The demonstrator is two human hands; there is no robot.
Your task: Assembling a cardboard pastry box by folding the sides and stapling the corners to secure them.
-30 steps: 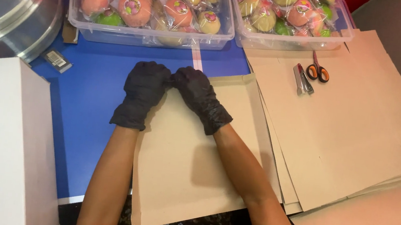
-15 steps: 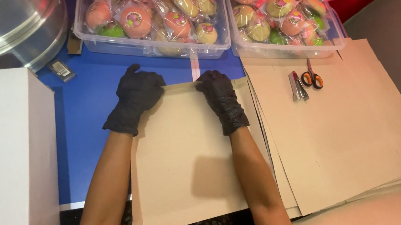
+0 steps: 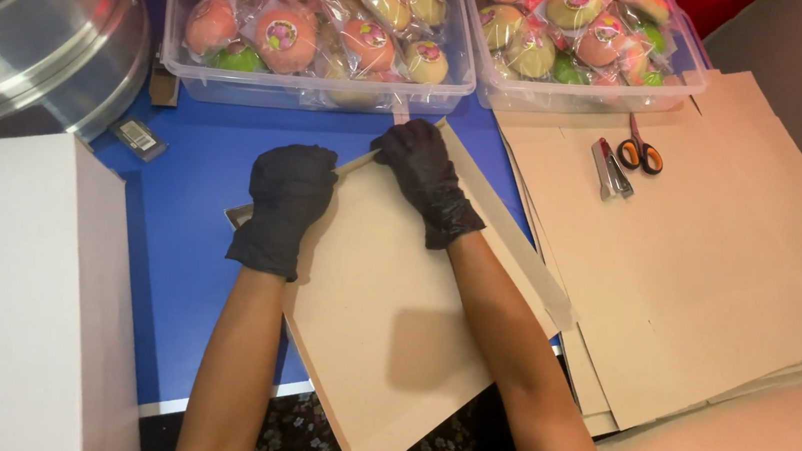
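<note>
We pinch the far edge of the tan cardboard sheet (image 3: 380, 324) with both gloved hands, left hand (image 3: 285, 204) and right hand (image 3: 426, 180), fingers clenched on its rim. It lies tilted on the blue desk (image 3: 180, 221), beside the stacked cardboard sheets (image 3: 718, 272), keeping the fold line within reach.

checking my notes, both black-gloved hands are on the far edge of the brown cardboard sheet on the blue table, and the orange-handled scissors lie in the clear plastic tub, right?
One detail is off: the orange-handled scissors lie on the stack of brown cardboard sheets, not in a clear plastic tub. The head view shows it. Both black-gloved hands, left and right, do grip the far edge of the brown cardboard sheet on the blue table.
</note>
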